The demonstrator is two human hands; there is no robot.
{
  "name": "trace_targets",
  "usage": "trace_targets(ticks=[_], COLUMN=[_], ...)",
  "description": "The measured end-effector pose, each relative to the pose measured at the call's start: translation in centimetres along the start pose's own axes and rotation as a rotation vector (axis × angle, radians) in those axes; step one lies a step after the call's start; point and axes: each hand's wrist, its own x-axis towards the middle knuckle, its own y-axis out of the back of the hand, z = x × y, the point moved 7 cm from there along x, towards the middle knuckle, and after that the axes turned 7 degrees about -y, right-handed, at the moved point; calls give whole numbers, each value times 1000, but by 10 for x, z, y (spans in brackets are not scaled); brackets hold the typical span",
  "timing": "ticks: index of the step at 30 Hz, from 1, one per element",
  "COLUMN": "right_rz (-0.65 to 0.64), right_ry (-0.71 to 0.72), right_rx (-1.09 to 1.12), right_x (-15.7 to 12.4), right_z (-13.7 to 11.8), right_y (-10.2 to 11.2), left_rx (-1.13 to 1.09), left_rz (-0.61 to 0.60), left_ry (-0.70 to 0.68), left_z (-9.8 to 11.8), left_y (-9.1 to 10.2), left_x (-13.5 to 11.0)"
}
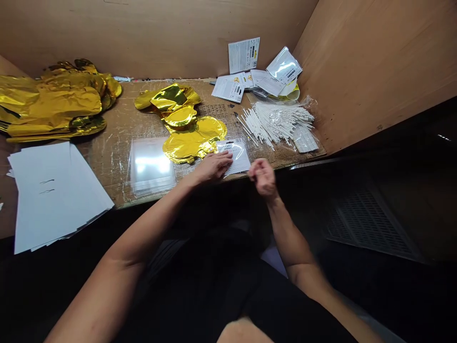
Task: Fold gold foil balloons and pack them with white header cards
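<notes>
My left hand [214,166] lies on a small packet [237,159] with a white printed card in clear plastic, its fingers stretched across the packet's left part. The packet rests at the table's front edge. Just beyond its lower right corner, my right hand [263,177] is closed with the fingers curled in; it is slightly blurred, and whatever they may hold is hidden. A flat gold foil balloon [194,138] lies beside and behind my left hand. To the left of that hand sits a stack of clear plastic bags [152,166].
More gold foil balloons lie in a crumpled bunch [174,102] and a large pile [53,102]. White sheets [59,190] overhang the front edge at left. White sticks [276,121] spread at right, with finished-looking packets [266,81] behind. Wooden panels [357,62] enclose the back and right.
</notes>
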Motion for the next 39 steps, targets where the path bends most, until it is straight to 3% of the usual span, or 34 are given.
trace_targets(ticks=[2, 4, 6, 8, 11, 15, 17, 19, 21, 23, 25, 26, 29, 32, 35, 37, 39], right_rz=[46, -29, -89, -98, -1, 218, 166, -18, -175, -149, 67, 236, 465, 455, 327, 278, 260], right_ry=[-95, -97, -34, 63, 105, -210, -413, -526, -515, -431, -330, -282, -115, 74, 211, 246, 227], right_rx=[-28, -293, -550, -621, -471, -240, -25, 191, 286, 223, 47, -83, -294, -576, -560, -495, -418], right_x=[-18, -38, -52, -55, -44, -35, -40, -40, -22, 21, 78, 105, 157, 151, 107, 78, 57], right_z=[12, 16, 15, 7, -2, 12, 25, 31, 24, 8, -15, -30, -75, -99, -86, -68, -50], right_y=[36, 52, 46, 23, -12, -21, -24, -29, -24, -2, 29, 45, 55, 23, -15, -24, -20], left_rx=[35, 59, 70, 98, 166, 254, 260, 215, 177, 233, 382, 462, 636, 719, 741, 720, 617], left_rz=[-72, -152, -221, -265, -249, -120, -58, 8, 144, 343, 480, 479, 395, 385, 438, 550, 684], left_ry=[-56, -99, -115, -128, -154, -161, -163, -178, -154, -54, 72, 118, 198, 218, 275, 392, 627], left_z=[4, 8, 12, 18, 28, 44, 51, 54, 45, 21, -10, -25, -60, -72, -79, -89, -109], left_y=[-1, -2, -1, 0, 1, -7, -12, -7, 16, 61, 111, 131, 176, 198, 208, 219, 231], left_x=[-11, -24, -35, -41, -41, -44, -50, -57, -63, -67, -67, -63, -44, -24, -8, -4, -9])
